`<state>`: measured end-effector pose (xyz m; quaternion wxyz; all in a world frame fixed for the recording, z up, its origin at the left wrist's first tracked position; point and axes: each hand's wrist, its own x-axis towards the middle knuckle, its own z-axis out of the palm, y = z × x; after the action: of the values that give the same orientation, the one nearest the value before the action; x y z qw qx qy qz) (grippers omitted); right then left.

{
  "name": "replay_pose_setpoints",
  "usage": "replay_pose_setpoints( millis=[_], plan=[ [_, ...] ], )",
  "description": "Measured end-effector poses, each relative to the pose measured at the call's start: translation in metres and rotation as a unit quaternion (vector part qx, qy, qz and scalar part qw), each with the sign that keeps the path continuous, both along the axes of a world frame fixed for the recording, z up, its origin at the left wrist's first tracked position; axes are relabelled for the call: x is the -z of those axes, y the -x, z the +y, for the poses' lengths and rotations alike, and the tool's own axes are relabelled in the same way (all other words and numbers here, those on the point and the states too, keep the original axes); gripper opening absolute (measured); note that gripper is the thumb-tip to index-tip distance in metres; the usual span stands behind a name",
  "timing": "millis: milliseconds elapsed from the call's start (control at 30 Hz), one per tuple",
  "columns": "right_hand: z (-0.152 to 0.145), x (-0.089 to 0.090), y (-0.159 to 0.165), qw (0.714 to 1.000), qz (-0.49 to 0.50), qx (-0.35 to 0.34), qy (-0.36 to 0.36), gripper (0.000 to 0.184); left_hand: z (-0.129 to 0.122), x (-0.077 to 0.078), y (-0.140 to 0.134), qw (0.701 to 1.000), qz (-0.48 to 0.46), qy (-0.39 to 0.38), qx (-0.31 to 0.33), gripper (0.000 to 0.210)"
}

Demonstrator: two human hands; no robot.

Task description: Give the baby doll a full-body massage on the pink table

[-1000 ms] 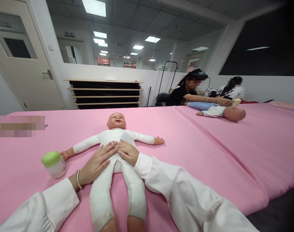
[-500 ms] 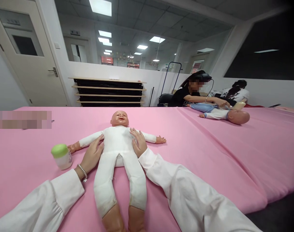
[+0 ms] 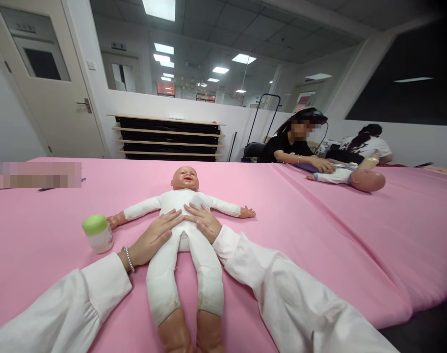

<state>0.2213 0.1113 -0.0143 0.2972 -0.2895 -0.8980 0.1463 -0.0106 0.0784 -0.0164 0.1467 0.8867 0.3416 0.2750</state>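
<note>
A baby doll [image 3: 184,198] with a white cloth body lies face up before me, head away from me and arms spread wide. My left hand [image 3: 155,238] rests flat on the left side of its lower belly, fingers stretched out. On the right side of the belly lies my right hand [image 3: 204,222], also flat, its fingertips close to those of the left. Neither hand grips anything. By the doll's hand on the left stands a jar [image 3: 98,234] with a green lid.
Pink cloth [image 3: 293,255] covers the table. Across it at the right, a co-worker [image 3: 293,142] has hands on another doll [image 3: 366,180], with a bottle [image 3: 370,162] beside it. Another person [image 3: 366,142] sits behind. Stacked shelves [image 3: 170,137] stand against the wall.
Both my hands have moved inward from the doll's sides onto its lower belly, fingertips now near each other. The co-worker's hands have shifted left along the other doll.
</note>
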Motion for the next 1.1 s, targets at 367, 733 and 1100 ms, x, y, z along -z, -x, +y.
replay_pose_setpoints(
  millis=[367,733,1100],
  plan=[
    [0.005,0.004,-0.003,0.975,0.152,0.16,-0.008,0.037,0.013,0.007,-0.002,0.965,-0.175,0.114,-0.156,0.052],
    [-0.022,-0.011,-0.003,0.992,0.066,-0.039,-0.097,0.042,0.003,0.001,0.0,0.977,-0.188,-0.009,-0.097,0.048],
    [-0.006,-0.004,-0.002,0.994,-0.005,-0.052,-0.091,0.056,0.003,0.001,-0.001,0.99,-0.093,0.095,-0.04,0.048]
  ],
)
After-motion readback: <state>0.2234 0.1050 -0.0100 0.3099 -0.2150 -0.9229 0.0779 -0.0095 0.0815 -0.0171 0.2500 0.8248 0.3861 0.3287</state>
